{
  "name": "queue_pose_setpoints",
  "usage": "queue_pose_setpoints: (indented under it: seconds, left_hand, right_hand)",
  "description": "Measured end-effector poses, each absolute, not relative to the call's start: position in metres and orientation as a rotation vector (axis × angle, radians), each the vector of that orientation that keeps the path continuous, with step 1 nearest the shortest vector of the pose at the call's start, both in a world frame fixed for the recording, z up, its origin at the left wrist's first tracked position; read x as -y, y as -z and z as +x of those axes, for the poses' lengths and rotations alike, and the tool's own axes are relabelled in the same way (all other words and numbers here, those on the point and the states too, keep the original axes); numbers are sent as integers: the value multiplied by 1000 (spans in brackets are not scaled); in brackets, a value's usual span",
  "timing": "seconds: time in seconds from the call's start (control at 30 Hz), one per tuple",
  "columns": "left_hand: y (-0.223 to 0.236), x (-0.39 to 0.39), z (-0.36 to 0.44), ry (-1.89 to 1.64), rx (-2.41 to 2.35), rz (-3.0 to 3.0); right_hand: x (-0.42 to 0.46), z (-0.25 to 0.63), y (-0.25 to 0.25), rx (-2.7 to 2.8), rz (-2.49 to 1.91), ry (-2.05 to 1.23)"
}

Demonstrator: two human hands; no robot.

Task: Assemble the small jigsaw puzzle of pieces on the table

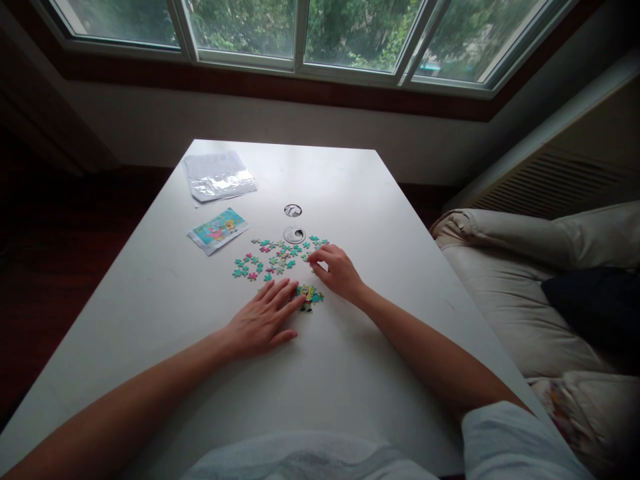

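One shirt (pixel 320 460) | left hand (pixel 261 320) spread partly over one puzzle patch (pixel 311 295) | right hand (pixel 340 271), grip unclear

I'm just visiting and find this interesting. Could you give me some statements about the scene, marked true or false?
1. The left hand is spread palm down. True.
2. The picture card lies to the right of the loose puzzle pieces. False: it lies to their left in the view.
3. The right hand is at the edge of the loose puzzle pieces. True.
4. The clear plastic sleeve lies on the sofa. False: it is on the white table, near the far edge.
5. Greenery shows through the window. True.
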State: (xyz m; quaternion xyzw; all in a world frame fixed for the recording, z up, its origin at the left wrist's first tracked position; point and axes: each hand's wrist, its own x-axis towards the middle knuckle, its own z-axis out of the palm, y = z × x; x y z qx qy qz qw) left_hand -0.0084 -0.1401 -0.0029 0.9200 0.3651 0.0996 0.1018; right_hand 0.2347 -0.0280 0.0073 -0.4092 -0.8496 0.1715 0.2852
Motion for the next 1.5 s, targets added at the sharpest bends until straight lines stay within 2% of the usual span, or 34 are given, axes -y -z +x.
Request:
queue_pose_setpoints:
  seconds: [0.2, 0.47, 0.8, 1.03, 1.2, 1.37, 1.5]
  left_hand:
    - [-1, 137, -9, -379, -1145, 2746]
    - [-12, 143, -7, -444, -845, 2795]
    - [-11, 143, -6, -401, -845, 2808]
    - [-13, 144, -4, -377, -856, 2805]
    - [-13, 144, -4, -393, -857, 2806]
    - [-13, 145, -4, -383, -859, 2810]
    - [-13, 146, -5, -385, -856, 2809]
  right_hand:
    - [10, 201, -14, 2432, -1013, -361]
    - [-31, 147, 1, 2483, -1107, -272]
    - [-37, 134, 8, 2513, -1146, -270]
    - [-44, 129, -5, 2570, -1179, -400]
    - [-36, 133, -6, 2506, -1008, -493]
    - [-27, 156, -7, 2309, -864, -687]
    - [-16, 176, -9, 2140, -817, -977]
